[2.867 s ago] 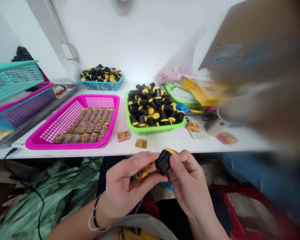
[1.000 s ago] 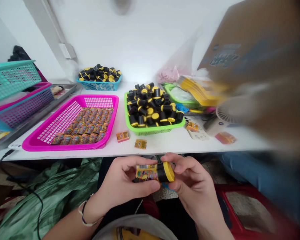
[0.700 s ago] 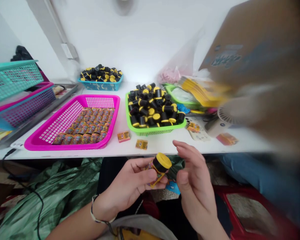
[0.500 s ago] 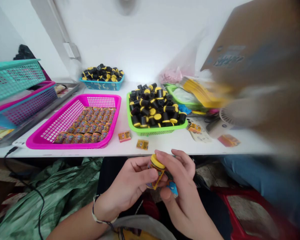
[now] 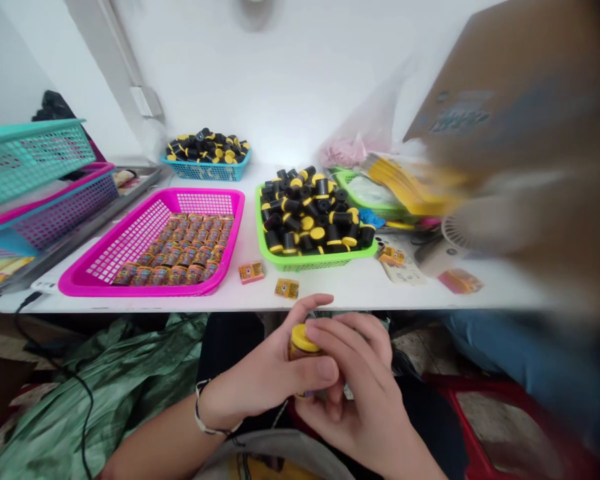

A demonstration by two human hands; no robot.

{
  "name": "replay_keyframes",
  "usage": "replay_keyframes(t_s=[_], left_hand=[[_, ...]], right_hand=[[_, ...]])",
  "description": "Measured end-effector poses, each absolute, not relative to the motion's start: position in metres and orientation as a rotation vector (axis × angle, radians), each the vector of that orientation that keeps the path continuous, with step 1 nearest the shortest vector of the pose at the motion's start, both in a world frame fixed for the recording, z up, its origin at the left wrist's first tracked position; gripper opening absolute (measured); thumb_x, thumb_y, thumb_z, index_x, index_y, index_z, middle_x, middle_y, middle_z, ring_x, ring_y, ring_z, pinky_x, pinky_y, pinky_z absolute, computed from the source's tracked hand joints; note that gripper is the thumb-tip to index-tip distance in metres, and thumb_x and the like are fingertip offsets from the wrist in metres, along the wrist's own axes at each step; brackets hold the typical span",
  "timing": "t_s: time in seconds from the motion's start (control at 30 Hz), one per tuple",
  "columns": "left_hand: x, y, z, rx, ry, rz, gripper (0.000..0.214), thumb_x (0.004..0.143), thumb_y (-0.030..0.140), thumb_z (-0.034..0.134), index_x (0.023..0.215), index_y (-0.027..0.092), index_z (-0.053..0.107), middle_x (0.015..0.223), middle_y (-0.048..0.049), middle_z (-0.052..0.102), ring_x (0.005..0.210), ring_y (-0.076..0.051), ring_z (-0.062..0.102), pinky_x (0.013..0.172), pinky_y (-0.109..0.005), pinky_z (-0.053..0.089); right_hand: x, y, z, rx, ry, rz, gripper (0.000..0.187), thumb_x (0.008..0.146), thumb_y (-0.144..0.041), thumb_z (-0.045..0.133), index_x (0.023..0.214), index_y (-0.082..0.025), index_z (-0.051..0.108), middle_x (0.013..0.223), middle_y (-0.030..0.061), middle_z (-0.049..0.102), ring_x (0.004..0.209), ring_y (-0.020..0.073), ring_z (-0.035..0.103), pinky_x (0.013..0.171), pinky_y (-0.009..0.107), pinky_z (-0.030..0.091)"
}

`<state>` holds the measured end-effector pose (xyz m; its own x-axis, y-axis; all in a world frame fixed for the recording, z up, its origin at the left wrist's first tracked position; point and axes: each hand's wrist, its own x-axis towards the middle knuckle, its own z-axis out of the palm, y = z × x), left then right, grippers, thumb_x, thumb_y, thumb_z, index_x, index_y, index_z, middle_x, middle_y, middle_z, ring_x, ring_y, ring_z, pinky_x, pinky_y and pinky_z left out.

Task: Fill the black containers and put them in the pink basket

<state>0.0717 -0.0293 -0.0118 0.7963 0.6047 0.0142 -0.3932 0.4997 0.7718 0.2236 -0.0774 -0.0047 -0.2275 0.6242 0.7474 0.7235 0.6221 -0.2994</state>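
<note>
Head view: hands brought together, low, just below the table edge;
Left hand (image 5: 267, 380): clamped around a yellow-capped labelled canister (image 5: 303, 347);
Right hand (image 5: 355, 380): closed over the canister's side, touching the left hand;
Just ahead of hands: two small printed cartons (image 5: 287, 288) placed on a white table (image 5: 340, 297);
Beyond hands: a magenta basket (image 5: 130, 289) holding wrapped canisters (image 5: 170, 257); a green basket (image 5: 315, 265) holding black-and-yellow canisters (image 5: 310, 213).

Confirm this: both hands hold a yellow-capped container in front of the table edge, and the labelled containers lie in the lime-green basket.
Wrong basket: the head view shows the labelled containers in the magenta basket, while the lime-green basket holds black, yellow-capped cylinders. The rest stands: the left hand and right hand hold the yellow-capped container in front of the table edge.
</note>
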Motion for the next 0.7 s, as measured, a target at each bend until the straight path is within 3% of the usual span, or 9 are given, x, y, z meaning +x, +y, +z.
replay_keyframes(t_s=[0.2, 0.3, 0.4, 0.47, 0.53, 0.63, 0.7], left_hand=[[0.075, -0.031, -0.009, 0.875, 0.344, 0.617, 0.094, 0.08, 0.03, 0.087, 0.152, 0.028, 0.027, 0.069, 0.0081, 0.062, 0.055, -0.009, 0.061, 0.06, -0.02, 0.048], [0.072, -0.031, -0.005, 0.949, 0.414, 0.612, 0.088, 0.084, 0.022, 0.082, 0.152, 0.03, 0.027, 0.074, 0.0082, 0.062, 0.057, -0.007, 0.058, 0.057, -0.016, 0.044], [0.071, -0.032, -0.006, 1.028, 0.396, 0.605, 0.084, 0.083, 0.018, 0.081, 0.15, 0.032, 0.032, 0.101, 0.0003, 0.067, 0.073, -0.008, 0.065, 0.063, -0.017, 0.047], [0.072, -0.032, -0.007, 1.047, 0.328, 0.602, 0.08, 0.082, 0.018, 0.081, 0.146, 0.032, 0.036, 0.126, -0.0071, 0.064, 0.099, -0.016, 0.07, 0.075, -0.022, 0.052], [0.074, -0.033, -0.008, 1.048, 0.244, 0.622, 0.075, 0.081, 0.015, 0.081, 0.143, 0.03, 0.041, 0.142, -0.0112, 0.056, 0.121, -0.024, 0.065, 0.089, -0.03, 0.053], [0.075, -0.032, -0.007, 0.999, 0.16, 0.642, 0.072, 0.079, 0.014, 0.08, 0.14, 0.028, 0.046, 0.147, -0.0129, 0.052, 0.128, -0.027, 0.061, 0.098, -0.037, 0.051], [0.073, -0.031, -0.007, 0.972, 0.171, 0.632, 0.072, 0.077, 0.018, 0.084, 0.139, 0.027, 0.048, 0.143, -0.0123, 0.054, 0.121, -0.025, 0.065, 0.093, -0.035, 0.052]], right_hand=[[0.224, -0.075, -0.006, -1.028, -1.902, -0.167, 0.052, 0.078, -0.014, 0.072, 0.127, -0.023, 0.06, 0.111, 0.0085, 0.078, 0.113, 0.0311, 0.063, 0.097, 0.05, 0.05], [0.227, -0.073, -0.009, -0.967, -1.922, -0.181, 0.049, 0.077, -0.016, 0.077, 0.124, -0.021, 0.063, 0.111, 0.0095, 0.077, 0.115, 0.0307, 0.063, 0.104, 0.051, 0.05], [0.233, -0.073, -0.014, -0.905, -1.955, -0.188, 0.048, 0.076, -0.017, 0.078, 0.122, -0.02, 0.065, 0.104, 0.0076, 0.078, 0.113, 0.0297, 0.064, 0.112, 0.052, 0.045], [0.236, -0.074, -0.016, -0.875, -1.967, -0.148, 0.048, 0.078, -0.022, 0.078, 0.124, -0.022, 0.065, 0.103, 0.0065, 0.079, 0.112, 0.0302, 0.066, 0.112, 0.054, 0.045], [0.237, -0.074, -0.017, -0.848, -1.978, -0.1, 0.049, 0.079, -0.029, 0.079, 0.126, -0.023, 0.065, 0.103, 0.0065, 0.079, 0.112, 0.0314, 0.067, 0.11, 0.056, 0.047], [0.237, -0.074, -0.016, -0.814, -2.009, -0.014, 0.053, 0.079, -0.034, 0.082, 0.127, -0.023, 0.064, 0.106, 0.0066, 0.08, 0.112, 0.0313, 0.069, 0.107, 0.054, 0.051], [0.237, -0.075, -0.014, -0.819, -2.012, -0.012, 0.052, 0.079, -0.032, 0.082, 0.127, -0.022, 0.064, 0.108, 0.0064, 0.08, 0.115, 0.0309, 0.067, 0.108, 0.052, 0.051]])
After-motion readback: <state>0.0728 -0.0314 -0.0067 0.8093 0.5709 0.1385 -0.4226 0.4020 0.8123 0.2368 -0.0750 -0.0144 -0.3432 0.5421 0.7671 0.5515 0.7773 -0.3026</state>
